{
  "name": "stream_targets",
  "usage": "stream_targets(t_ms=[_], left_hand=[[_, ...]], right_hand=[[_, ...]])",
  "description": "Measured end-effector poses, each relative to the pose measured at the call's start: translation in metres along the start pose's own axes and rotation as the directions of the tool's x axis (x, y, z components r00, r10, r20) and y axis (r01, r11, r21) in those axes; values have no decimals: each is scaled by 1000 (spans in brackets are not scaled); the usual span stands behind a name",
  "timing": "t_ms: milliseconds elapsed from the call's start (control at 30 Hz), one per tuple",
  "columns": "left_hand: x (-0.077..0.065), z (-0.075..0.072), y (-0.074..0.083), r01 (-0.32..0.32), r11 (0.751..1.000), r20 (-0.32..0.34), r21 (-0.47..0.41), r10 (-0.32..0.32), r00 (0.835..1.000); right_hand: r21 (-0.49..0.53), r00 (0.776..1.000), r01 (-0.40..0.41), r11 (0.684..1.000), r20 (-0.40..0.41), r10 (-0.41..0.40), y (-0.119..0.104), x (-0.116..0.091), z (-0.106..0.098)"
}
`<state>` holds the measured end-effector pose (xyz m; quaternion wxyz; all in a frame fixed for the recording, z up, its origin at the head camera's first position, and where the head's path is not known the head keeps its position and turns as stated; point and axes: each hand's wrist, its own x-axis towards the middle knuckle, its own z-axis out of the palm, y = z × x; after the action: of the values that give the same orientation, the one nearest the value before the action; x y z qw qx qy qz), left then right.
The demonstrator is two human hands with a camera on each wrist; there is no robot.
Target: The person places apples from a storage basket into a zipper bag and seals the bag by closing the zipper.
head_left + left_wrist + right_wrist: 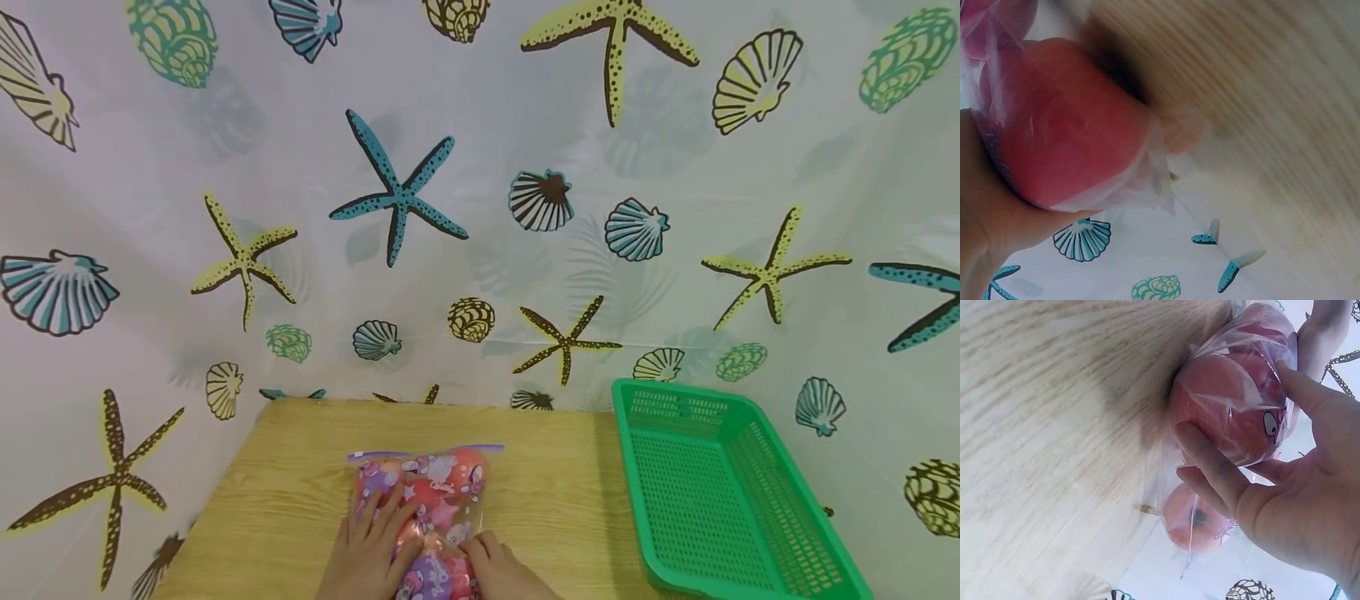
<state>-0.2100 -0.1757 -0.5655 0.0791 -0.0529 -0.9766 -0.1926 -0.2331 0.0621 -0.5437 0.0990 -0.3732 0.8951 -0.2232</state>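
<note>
A clear zip bag (446,510), printed with pink and purple cartoon figures and stars, lies on the table with its purple zip strip (457,448) at the far end. Inside are several round red fruits (1219,406) that look like apples. My left hand (366,546) rests flat on the bag's left part, fingers spread. At the near right side my right hand (504,568) grips the bag; the right wrist view has its thumb and fingers around one wrapped fruit. In the left wrist view a red fruit (1069,125) bulges the film beside the left hand.
A green plastic basket (651,533) with slotted walls stands on the right side of the wood-grain table (270,492). A white sheet (465,275) printed with starfish and shells hangs behind and at both sides.
</note>
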Motion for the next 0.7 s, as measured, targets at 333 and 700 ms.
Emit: stream_targets(t_ms=[333, 700], left_hand=[[19, -10, -17, 7, 1000, 81, -7, -6, 997], [67, -45, -56, 127, 991, 74, -47, -124, 990]], right_hand=[[130, 1000, -4, 992, 9, 3, -7, 25, 4], [30, 992, -78, 997, -94, 80, -41, 98, 18]])
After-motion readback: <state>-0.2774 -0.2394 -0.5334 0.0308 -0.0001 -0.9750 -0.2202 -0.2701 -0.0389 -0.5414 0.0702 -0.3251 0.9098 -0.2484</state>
